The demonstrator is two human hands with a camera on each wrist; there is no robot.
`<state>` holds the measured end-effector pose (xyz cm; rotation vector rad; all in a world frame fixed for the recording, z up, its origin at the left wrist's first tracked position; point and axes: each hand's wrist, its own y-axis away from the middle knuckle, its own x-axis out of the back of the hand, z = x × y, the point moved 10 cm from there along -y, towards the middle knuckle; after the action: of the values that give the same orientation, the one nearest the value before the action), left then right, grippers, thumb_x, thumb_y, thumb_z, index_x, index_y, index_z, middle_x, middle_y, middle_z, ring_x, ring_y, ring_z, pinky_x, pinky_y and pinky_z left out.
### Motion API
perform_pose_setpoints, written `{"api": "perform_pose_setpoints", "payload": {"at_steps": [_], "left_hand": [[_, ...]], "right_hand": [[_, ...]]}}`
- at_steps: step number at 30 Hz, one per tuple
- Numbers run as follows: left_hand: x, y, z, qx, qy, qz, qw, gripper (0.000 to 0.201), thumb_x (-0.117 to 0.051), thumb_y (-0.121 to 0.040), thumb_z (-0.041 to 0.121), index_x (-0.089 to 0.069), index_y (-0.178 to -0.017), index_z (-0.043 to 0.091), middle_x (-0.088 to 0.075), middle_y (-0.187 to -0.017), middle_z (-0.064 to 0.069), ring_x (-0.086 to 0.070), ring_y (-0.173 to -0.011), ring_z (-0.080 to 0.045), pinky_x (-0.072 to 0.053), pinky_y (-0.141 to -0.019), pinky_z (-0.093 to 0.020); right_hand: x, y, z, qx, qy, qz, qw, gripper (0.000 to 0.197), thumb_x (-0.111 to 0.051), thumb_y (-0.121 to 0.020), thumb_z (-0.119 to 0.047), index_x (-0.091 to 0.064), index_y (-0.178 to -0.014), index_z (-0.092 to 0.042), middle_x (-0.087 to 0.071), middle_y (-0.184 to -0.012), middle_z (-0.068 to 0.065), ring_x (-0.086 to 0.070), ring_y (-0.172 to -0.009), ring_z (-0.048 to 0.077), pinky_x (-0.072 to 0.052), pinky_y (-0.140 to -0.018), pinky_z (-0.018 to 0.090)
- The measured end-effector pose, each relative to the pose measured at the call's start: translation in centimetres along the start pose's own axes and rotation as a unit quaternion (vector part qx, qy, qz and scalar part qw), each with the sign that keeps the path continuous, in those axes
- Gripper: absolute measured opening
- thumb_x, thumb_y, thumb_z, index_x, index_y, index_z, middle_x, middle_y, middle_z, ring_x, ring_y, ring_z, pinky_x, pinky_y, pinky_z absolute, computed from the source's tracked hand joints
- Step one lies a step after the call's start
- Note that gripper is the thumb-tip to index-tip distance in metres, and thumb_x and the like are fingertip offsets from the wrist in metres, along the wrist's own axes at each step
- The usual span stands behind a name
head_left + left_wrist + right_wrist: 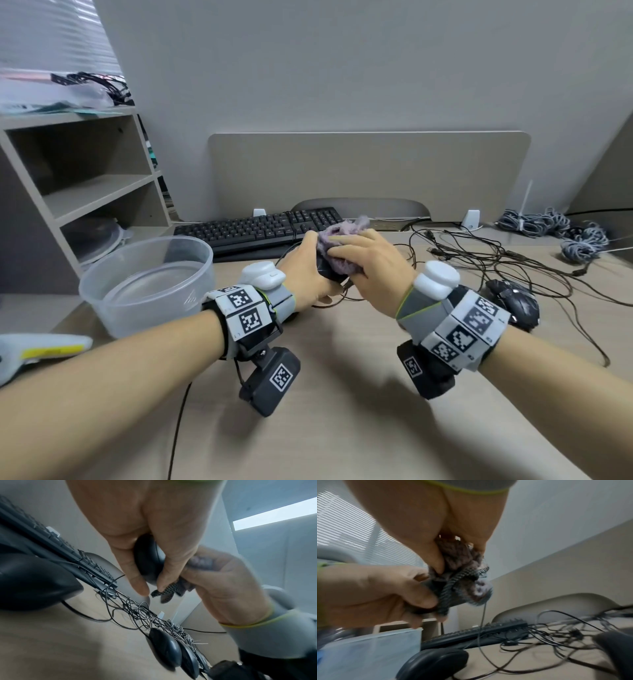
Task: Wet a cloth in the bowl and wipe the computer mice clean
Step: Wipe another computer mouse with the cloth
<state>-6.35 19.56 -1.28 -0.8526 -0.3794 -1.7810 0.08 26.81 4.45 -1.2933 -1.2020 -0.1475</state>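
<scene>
My left hand point(305, 270) is raised a little above the desk and grips a black wired mouse point(327, 270), fingers curled round its body point(147, 558). My right hand point(368, 262) clutches a bunched purple-grey cloth point(339, 240) and presses it onto the top of that mouse. In the right wrist view the cloth point(458, 557) fills my right palm and hides most of the mouse. A clear plastic bowl point(102, 308) with water stands to the left of my hands.
Two more black mice point(164, 646) lie side by side right of my hands, another point(433, 665) below them beside the bowl. A black keyboard point(257, 229) and tangled cables point(479, 260) cover the back of the desk. Shelving point(85, 192) stands at left.
</scene>
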Motion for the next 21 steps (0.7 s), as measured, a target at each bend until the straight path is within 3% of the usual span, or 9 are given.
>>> {"api": "perform_pose_setpoints", "payload": {"at_steps": [4, 7, 9, 10, 12, 13, 15, 18, 21], "left_hand": [[-0.1, 0.2, -0.1, 0.0, 0.007, 0.002, 1.0, 0.064, -0.08, -0.063, 0.019, -0.045, -0.116, 0.027, -0.065, -0.102, -0.001, -0.063, -0.085, -0.02, -0.052, -0.069, -0.03], [-0.6, 0.3, 0.5, -0.006, 0.055, -0.022, 0.998, 0.06, -0.079, -0.061, 0.012, -0.047, -0.11, 0.026, -0.067, -0.101, -0.007, -0.065, -0.083, -0.021, -0.059, -0.065, -0.037], [-0.7, 0.4, 0.7, -0.011, 0.066, -0.027, 0.997, 0.067, -0.078, -0.057, 0.015, -0.049, -0.116, 0.022, -0.067, -0.105, -0.01, -0.069, -0.09, -0.027, -0.061, -0.066, -0.046], [-0.6, 0.5, 0.6, -0.008, 0.064, -0.021, 0.998, 0.069, -0.078, -0.056, 0.016, -0.048, -0.118, 0.022, -0.067, -0.106, -0.008, -0.069, -0.09, -0.028, -0.06, -0.07, -0.045], [-0.4, 0.4, 0.0, 0.004, 0.055, -0.014, 0.998, 0.07, -0.08, -0.055, 0.02, -0.045, -0.116, 0.02, -0.066, -0.103, -0.006, -0.067, -0.088, -0.027, -0.058, -0.074, -0.043], [-0.4, 0.4, 0.1, 0.002, 0.072, -0.018, 0.997, 0.067, -0.078, -0.054, 0.019, -0.046, -0.113, 0.019, -0.067, -0.099, -0.008, -0.069, -0.085, -0.028, -0.059, -0.071, -0.046], [-0.6, 0.5, 0.2, -0.004, 0.09, -0.032, 0.995, 0.052, -0.074, -0.057, 0.011, -0.053, -0.104, 0.02, -0.068, -0.091, -0.009, -0.071, -0.073, -0.025, -0.061, -0.061, -0.046], [0.0, 0.5, -0.3, -0.005, 0.088, -0.011, 0.996, 0.045, -0.075, -0.063, 0.003, -0.056, -0.093, 0.03, -0.067, -0.091, -0.003, -0.066, -0.069, -0.013, -0.057, -0.056, -0.025], [0.5, 0.4, -1.0, 0.006, 0.103, 0.008, 0.995, 0.042, -0.078, -0.055, 0.012, -0.055, -0.084, 0.03, -0.069, -0.087, -0.001, -0.069, -0.08, -0.022, -0.06, -0.069, -0.043]], "right_hand": [[0.4, -0.2, 1.0, -0.007, 0.009, 0.007, 1.0, 0.024, -0.044, -0.072, -0.003, -0.067, -0.079, 0.003, -0.071, -0.085, 0.017, -0.061, -0.082, 0.03, -0.035, -0.075, 0.027], [-1.5, 0.4, -1.4, 0.056, 0.036, -0.035, 0.997, 0.026, -0.044, -0.074, -0.001, -0.068, -0.085, -0.002, -0.07, -0.096, 0.012, -0.047, -0.085, 0.025, -0.034, -0.077, 0.033], [-1.0, -0.1, 0.0, 0.011, 0.011, -0.037, 0.999, 0.03, -0.044, -0.077, -0.001, -0.069, -0.093, -0.004, -0.069, -0.101, 0.013, -0.05, -0.088, 0.026, -0.033, -0.081, 0.026], [-0.3, -0.4, 0.8, -0.01, 0.007, -0.021, 1.0, 0.031, -0.044, -0.076, 0.0, -0.069, -0.094, -0.003, -0.069, -0.098, 0.015, -0.055, -0.091, 0.028, -0.03, -0.082, 0.018], [0.2, -0.4, -0.2, 0.024, 0.015, 0.001, 1.0, 0.034, -0.037, -0.074, -0.001, -0.068, -0.087, 0.0, -0.07, -0.091, 0.016, -0.057, -0.089, 0.027, -0.026, -0.083, 0.006], [-0.2, -0.1, -1.3, 0.058, 0.024, -0.003, 0.998, 0.036, -0.034, -0.074, -0.003, -0.068, -0.086, -0.001, -0.07, -0.093, 0.015, -0.053, -0.089, 0.023, -0.027, -0.085, 0.008], [-1.0, 0.4, -2.1, 0.085, 0.025, -0.019, 0.996, 0.041, -0.032, -0.077, -0.008, -0.069, -0.092, -0.007, -0.07, -0.105, 0.01, -0.043, -0.089, 0.016, -0.033, -0.082, 0.024], [-0.6, 0.6, 0.0, 0.04, 0.002, -0.015, 0.999, 0.042, -0.032, -0.083, -0.014, -0.069, -0.103, -0.012, -0.069, -0.11, 0.005, -0.046, -0.099, 0.014, -0.031, -0.085, 0.029], [-1.5, 1.2, -1.1, 0.07, 0.025, -0.025, 0.997, 0.034, -0.044, -0.079, -0.004, -0.07, -0.099, -0.016, -0.067, -0.115, 0.004, -0.045, -0.089, 0.021, -0.033, -0.083, 0.028]]}}
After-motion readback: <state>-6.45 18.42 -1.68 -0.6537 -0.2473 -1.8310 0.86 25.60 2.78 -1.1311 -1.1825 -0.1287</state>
